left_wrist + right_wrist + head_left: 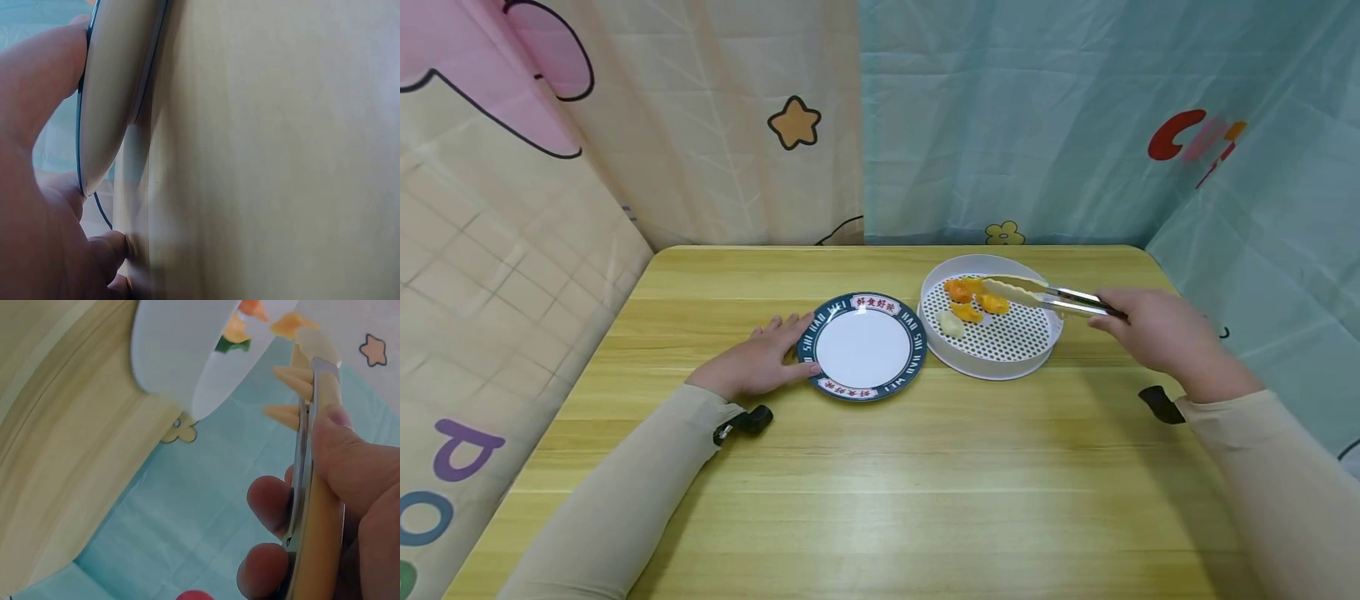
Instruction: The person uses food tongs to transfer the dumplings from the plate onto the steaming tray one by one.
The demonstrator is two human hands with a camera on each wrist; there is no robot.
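My left hand (760, 357) rests at the left edge of a white plate (861, 350) with a dark patterned rim. Its thumb touches the rim and its fingers spread along the edge and table; the left wrist view shows the plate edge-on beside the thumb. My right hand (1172, 337) grips metal tongs (1078, 298) with pale scalloped tips. The tips reach over a round white perforated basket (1000, 368), close to small food-like pieces: orange (958, 290), yellow (966, 313) and a pale one (951, 324). Whether the tips pinch a piece, I cannot tell.
The basket stands right against the plate on a wood-grain table (887, 500). Printed curtains (1000, 125) hang behind the table's back edge and along its sides. A black wrist device (752, 421) sits at each cuff.
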